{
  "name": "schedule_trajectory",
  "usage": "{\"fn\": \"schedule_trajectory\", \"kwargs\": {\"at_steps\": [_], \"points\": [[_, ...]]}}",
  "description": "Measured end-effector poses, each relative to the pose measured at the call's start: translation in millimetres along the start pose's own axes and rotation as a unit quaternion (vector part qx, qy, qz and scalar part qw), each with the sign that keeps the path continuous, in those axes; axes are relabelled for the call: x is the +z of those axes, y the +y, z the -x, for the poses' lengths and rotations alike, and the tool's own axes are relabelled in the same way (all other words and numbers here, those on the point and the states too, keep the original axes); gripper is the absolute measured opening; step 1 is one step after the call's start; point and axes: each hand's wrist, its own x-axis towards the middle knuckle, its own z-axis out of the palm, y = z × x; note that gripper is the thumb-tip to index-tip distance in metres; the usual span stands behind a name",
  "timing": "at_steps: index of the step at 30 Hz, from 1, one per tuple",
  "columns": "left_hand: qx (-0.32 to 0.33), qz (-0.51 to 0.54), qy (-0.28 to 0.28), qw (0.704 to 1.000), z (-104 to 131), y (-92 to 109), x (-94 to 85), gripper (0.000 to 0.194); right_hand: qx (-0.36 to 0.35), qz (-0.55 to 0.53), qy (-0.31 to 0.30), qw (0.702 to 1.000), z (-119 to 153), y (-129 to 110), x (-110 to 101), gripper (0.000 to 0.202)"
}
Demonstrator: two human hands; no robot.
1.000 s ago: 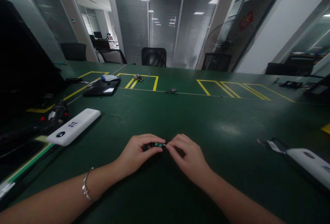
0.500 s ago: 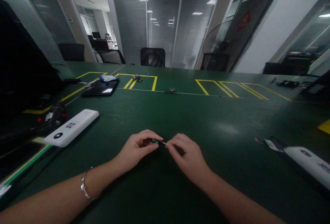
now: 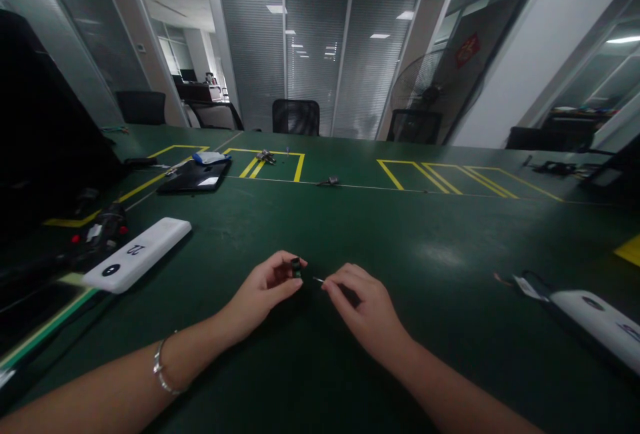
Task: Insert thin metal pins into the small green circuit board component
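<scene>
My left hand [image 3: 263,291] pinches a small black and green block [image 3: 297,268] between thumb and fingers. The block is tilted upright, and its exact kind is too small to make out. A short gap to the right, my right hand [image 3: 364,297] is closed on a thin metal pin [image 3: 319,280]. Its bare tip points left toward the block without touching it, while my fingertips hide the other end. Both hands are low over the green table [image 3: 310,227].
A white power bank [image 3: 145,254] marked 22 lies left, beside dark equipment [image 3: 107,227]. Another white power bank [image 3: 595,314] with a cable is at right. Farther back are a black laptop-like slab [image 3: 187,177], small metal parts [image 3: 266,157], another metal part [image 3: 329,182] and yellow tape outlines.
The pin and the block, touching or nearly so before, are now apart. The block has turned from lying sideways to upright in my left hand. The view has tipped slightly upward.
</scene>
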Motion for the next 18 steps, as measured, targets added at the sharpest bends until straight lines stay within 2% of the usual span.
{"fn": "schedule_trajectory", "kwargs": {"at_steps": [6,12,18], "points": [[0.036,-0.102,-0.037,0.993,4,6,2.4,0.035,-0.002,0.001,-0.003,1.000,-1,1,0,0.018],[0.094,-0.258,-0.034,0.961,9,15,8.7,0.030,-0.015,0.025,-0.015,0.999,0,1,2,0.016],[0.132,-0.290,-0.010,0.948,7,16,5.6,0.030,-0.007,0.060,-0.012,0.998,0,1,4,0.016]]}}
